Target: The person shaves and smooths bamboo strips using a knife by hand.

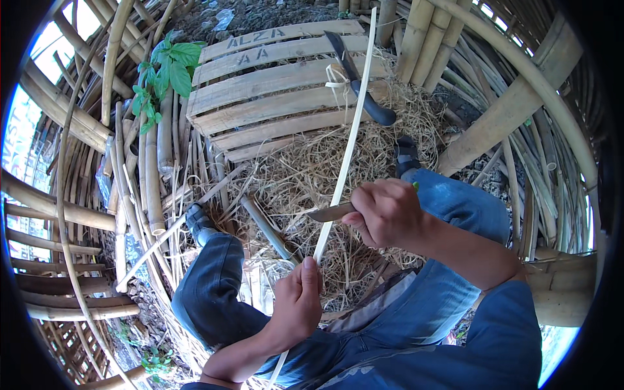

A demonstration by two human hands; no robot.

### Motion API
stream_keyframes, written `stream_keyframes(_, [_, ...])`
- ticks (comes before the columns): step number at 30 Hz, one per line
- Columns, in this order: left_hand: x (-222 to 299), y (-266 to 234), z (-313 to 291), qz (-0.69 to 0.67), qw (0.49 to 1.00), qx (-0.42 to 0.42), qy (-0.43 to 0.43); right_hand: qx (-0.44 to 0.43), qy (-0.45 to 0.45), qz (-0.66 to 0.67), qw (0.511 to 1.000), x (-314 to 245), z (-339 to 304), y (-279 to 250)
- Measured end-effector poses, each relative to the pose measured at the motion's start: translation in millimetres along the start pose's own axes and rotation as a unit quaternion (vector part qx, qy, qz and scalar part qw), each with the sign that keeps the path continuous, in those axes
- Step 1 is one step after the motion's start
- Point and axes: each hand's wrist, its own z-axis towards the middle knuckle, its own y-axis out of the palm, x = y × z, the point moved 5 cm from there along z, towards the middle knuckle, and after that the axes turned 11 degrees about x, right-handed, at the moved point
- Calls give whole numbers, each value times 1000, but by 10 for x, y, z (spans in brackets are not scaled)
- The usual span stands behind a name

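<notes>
A long pale bamboo strip (pixel 351 140) runs from between my legs up past the far wooden crate. Near its lower part, my left hand (pixel 297 299) is closed around it, thumb on top, and the tail of the strip comes out below the fist. My right hand (pixel 388 213) grips a short knife, its handle mostly hidden in the fingers. The knife blade (pixel 330 212) points left and lies across the strip, a little above my left hand. Whether the edge bites into the strip, I cannot tell.
A slatted wooden crate (pixel 273 81) lies ahead, with a dark-handled machete (pixel 357 78) on it. Curly shavings (pixel 305 166) cover the ground. A bamboo piece (pixel 268 227) lies between my feet. Bamboo poles (pixel 507 110) stand right, more bamboo and a leafy plant (pixel 170 68) left.
</notes>
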Motion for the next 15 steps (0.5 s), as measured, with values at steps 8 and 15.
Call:
stream_keyframes(8, [-41, -7, -121, 10, 1000, -26, -8, -30, 281, -60, 957, 756, 50, -171])
stream_keyframes(15, [-95, 17, -68, 20, 999, -26, -10, -23, 90, 76, 993, -34, -44, -70])
